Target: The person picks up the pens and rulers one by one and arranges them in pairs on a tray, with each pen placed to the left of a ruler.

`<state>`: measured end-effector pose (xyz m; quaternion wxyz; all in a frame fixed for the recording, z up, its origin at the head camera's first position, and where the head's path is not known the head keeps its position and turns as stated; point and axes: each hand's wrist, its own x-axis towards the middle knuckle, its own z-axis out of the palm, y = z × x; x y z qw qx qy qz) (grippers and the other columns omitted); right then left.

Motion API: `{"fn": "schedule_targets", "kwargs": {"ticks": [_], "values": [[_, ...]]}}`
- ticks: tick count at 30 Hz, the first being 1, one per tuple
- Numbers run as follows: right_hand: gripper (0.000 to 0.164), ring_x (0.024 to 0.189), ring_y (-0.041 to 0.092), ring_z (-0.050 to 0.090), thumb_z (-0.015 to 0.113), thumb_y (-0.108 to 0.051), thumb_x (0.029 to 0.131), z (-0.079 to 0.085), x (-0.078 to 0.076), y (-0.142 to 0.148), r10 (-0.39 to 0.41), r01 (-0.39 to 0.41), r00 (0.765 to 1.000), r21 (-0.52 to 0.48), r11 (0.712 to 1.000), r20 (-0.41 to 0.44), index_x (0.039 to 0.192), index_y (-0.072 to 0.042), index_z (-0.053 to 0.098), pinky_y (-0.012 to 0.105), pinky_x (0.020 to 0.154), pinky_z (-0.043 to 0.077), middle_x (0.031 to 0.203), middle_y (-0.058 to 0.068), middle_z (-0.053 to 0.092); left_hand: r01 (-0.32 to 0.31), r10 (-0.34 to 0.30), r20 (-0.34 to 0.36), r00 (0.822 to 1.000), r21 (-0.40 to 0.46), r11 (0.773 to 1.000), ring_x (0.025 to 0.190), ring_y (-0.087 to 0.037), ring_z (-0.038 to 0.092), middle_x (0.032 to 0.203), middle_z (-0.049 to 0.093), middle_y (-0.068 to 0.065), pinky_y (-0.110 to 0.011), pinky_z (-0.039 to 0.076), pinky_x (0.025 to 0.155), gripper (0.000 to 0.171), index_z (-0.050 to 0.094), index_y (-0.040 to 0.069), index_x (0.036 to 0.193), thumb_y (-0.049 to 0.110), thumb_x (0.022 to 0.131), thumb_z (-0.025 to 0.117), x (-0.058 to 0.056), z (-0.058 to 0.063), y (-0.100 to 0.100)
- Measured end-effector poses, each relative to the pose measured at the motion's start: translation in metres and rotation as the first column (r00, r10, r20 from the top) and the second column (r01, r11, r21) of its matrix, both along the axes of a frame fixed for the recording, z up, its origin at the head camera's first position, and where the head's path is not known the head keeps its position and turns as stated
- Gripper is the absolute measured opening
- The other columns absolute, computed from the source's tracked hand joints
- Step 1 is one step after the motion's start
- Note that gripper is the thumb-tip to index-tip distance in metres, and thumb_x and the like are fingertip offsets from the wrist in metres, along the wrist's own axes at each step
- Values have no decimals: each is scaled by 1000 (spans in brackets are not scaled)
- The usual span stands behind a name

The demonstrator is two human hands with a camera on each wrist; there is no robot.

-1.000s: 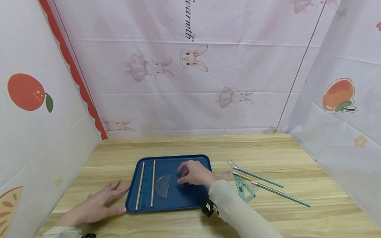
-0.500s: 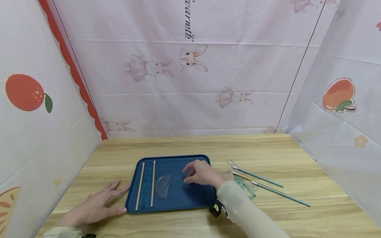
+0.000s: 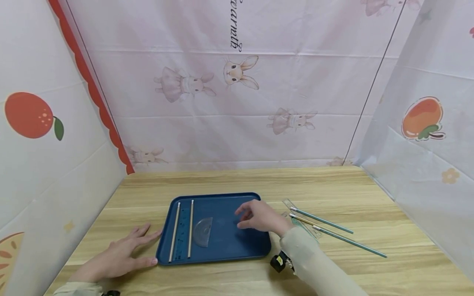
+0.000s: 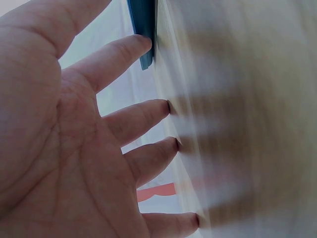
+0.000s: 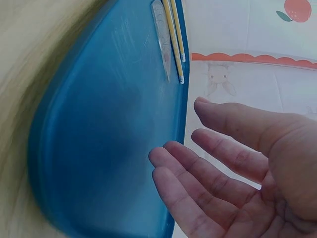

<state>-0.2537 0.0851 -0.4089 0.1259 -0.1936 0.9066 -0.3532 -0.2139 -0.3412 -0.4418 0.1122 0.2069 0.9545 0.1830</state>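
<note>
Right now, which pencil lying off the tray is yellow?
The middle pencil of the three right of the tray; its yellow colour sets it apart from the upper teal pencil and lower teal pencil.

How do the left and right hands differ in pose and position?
The left hand touches the table and the edge of the blue tray; the right hand hovers over the tray. The left hand is spread out, while the right hand is loosely curled. Both hands hold nothing.
</note>
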Motion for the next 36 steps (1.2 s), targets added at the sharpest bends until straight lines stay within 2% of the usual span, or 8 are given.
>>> {"fn": "schedule_targets", "kwargs": {"ticks": [9, 16, 24, 36], "values": [[36, 104, 22, 75, 83, -16, 95, 2, 5, 22, 0, 0, 999, -8, 1000, -36, 128, -3, 75, 40, 87, 63, 113, 11, 79, -3, 3, 11, 1000, -11, 1000, 150, -73, 23, 169, 29, -38, -102, 22, 88, 82, 49, 20, 163, 60, 96, 73, -2, 0, 1], [36, 100, 18, 72, 83, -18, 95, -1, 6, 40, -10, 12, 997, 19, 1000, -71, 128, -5, 75, 39, 87, 62, 110, 7, 78, 1, -1, 5, 1000, -10, 1000, 150, -73, 23, 170, 29, -37, -102, 22, 88, 82, 49, 20, 163, 60, 96, 73, -2, 1, 1], [38, 102, 21, 75, 82, -17, 96, 4, 9, 59, -37, 38, 998, 14, 999, -59, 130, -4, 74, 39, 87, 64, 113, 10, 79, 9, -10, -37, 999, -21, 1000, 148, -74, 27, 169, 31, -36, -101, 25, 86, 81, 51, 20, 162, 60, 95, 74, 0, -1, 0], [36, 104, 24, 76, 81, -16, 97, 9, 17, 85, -50, 50, 997, -2, 999, -67, 129, -1, 73, 41, 90, 64, 115, 13, 79, 7, -7, -27, 1000, -20, 1000, 148, -74, 26, 169, 31, -37, -101, 25, 87, 82, 50, 18, 162, 59, 96, 74, 0, 0, 0]]}}
